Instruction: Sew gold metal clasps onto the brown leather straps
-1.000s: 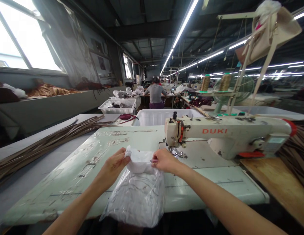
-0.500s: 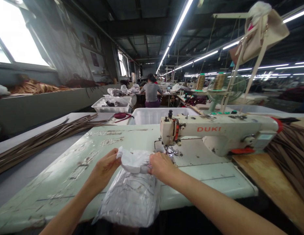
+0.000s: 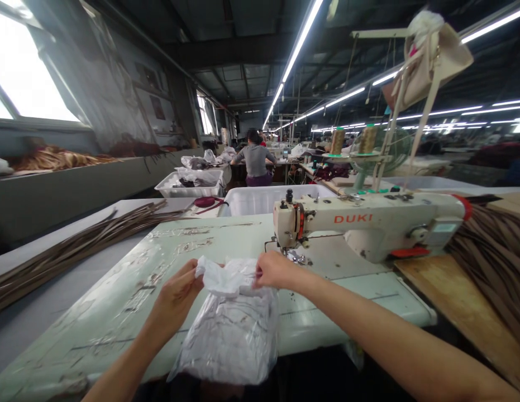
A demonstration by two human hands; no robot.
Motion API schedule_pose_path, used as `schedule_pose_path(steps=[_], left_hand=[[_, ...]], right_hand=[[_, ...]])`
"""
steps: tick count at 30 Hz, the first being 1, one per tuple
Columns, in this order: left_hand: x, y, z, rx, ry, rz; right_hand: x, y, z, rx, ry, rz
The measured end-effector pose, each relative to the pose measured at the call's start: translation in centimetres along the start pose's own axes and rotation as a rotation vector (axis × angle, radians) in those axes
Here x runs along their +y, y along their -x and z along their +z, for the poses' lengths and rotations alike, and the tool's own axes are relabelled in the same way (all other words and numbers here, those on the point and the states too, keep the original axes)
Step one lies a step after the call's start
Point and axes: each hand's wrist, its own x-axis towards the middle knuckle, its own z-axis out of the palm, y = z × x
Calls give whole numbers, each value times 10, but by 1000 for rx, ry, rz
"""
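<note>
A clear plastic bag (image 3: 230,340) with white contents lies over the front edge of the pale green sewing table (image 3: 129,301), its lower end hanging past the edge. White, crumpled, thin material (image 3: 222,279) sits at the bag's upper end. My left hand (image 3: 182,287) pinches the left side of this material. On its right side my right hand (image 3: 274,271) has its fingers closed on it, fingertips partly hidden. Just beyond my right hand is the needle area of a DUKI sewing machine (image 3: 352,218).
Brown strips (image 3: 96,240) lie in a bundle at the left, and more brown strips (image 3: 490,257) at the right by a wooden board (image 3: 448,290). White bins (image 3: 247,196) stand behind the table. A person (image 3: 256,159) sits farther back. A beige bag (image 3: 435,61) hangs upper right.
My right hand has tilted and risen slightly at the wrist, still on the white material. The left side of the material looks more bunched. The view has shifted slightly.
</note>
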Motion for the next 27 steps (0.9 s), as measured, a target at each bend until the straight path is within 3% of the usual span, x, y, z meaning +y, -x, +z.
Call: schedule_pose_path(steps=[4,7,11,15,24,27], left_hand=[[0,2,-1,30,-5,21],[-4,7,-7,74,-17,-7],[-6,11,-14,129,-18,-53],[0,5,-11,169,-43,3],[8,-18,13,273,-7,18],[4,-21,29,245,23,19]], right_hand=[[2,5,20,44,102,15],[7,0,21,7,61,-38],[6,-12,10,-8,-7,-54],[2,-24,0,-7,-71,-37],[-1,-39,-36,-20,-181,-111],[-6,-51,-49,-109,-107,-182]])
